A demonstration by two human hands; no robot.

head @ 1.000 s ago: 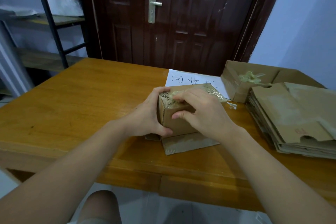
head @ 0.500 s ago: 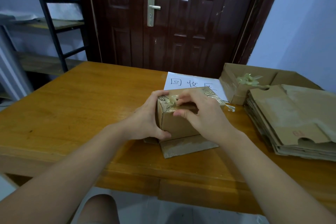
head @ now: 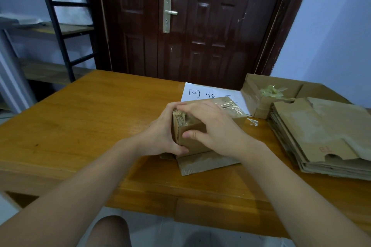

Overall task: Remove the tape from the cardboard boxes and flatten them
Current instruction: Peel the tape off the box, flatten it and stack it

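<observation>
A small brown cardboard box (head: 193, 142) stands on the wooden table (head: 80, 126), with clear tape (head: 230, 106) shining along its top. A bottom flap (head: 204, 163) lies folded out toward me. My left hand (head: 160, 136) grips the box's left side, thumb under the near corner. My right hand (head: 212, 126) lies over the top, its thumb against the front face and its fingers at a crumpled bit of tape (head: 179, 114) on the top left edge.
A stack of flattened boxes (head: 325, 136) lies at the right. Behind it an open box (head: 261, 94) holds a wad of removed tape (head: 271, 91). A white sheet with handwriting (head: 200, 92) lies behind the small box. A dark door (head: 190, 22) stands beyond the table.
My right hand's fingers have slid left along the box top to the crumpled tape at the left edge. My left hand keeps its grip.
</observation>
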